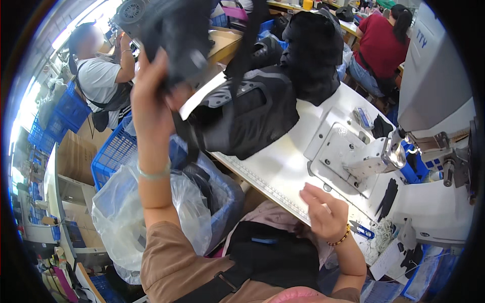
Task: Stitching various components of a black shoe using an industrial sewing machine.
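My left hand (154, 88) is raised at the upper left, smeared by motion. It grips a black fabric bag piece (177, 38), also blurred, with a dark strap trailing from it. Just beyond the table's front edge, a black and grey bag (252, 113) lies on the white table. Another dark bag (313, 55) is heaped behind it. My right hand (326, 212) rests by the front edge of the table, its fingers loosely bent and apart from the thumb, and nothing shows in it. A blue-handled thread snipper (362, 230) lies close to its wrist.
A large sewing machine (434, 65) stands at the right, its metal plate (341, 151) set in the white table (268, 174). Loose white threads (381, 235) lie by its base. A plastic-lined blue bin (227, 197) and a blue crate (113, 151) stand left. Other people work farther back.
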Motion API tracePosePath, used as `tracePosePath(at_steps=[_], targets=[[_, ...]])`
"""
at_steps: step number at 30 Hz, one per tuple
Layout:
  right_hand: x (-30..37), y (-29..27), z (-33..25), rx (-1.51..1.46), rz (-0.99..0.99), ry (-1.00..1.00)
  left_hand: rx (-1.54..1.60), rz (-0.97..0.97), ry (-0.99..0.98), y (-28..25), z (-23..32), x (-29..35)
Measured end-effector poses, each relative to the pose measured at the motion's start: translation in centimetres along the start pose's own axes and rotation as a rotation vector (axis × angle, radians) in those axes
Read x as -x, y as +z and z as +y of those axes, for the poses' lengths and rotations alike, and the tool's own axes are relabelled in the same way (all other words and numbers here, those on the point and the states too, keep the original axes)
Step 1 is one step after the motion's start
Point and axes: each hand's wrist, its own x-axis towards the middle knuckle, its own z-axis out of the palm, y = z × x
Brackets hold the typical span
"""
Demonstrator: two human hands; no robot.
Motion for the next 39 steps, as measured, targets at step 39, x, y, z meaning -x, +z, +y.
tracePosePath(at_steps=[39], targets=[[1.8,1.8,5.0,-0.068,-0.012,0.324,-1.907,-0.51,0.093,2.9,-6.3,4.3]])
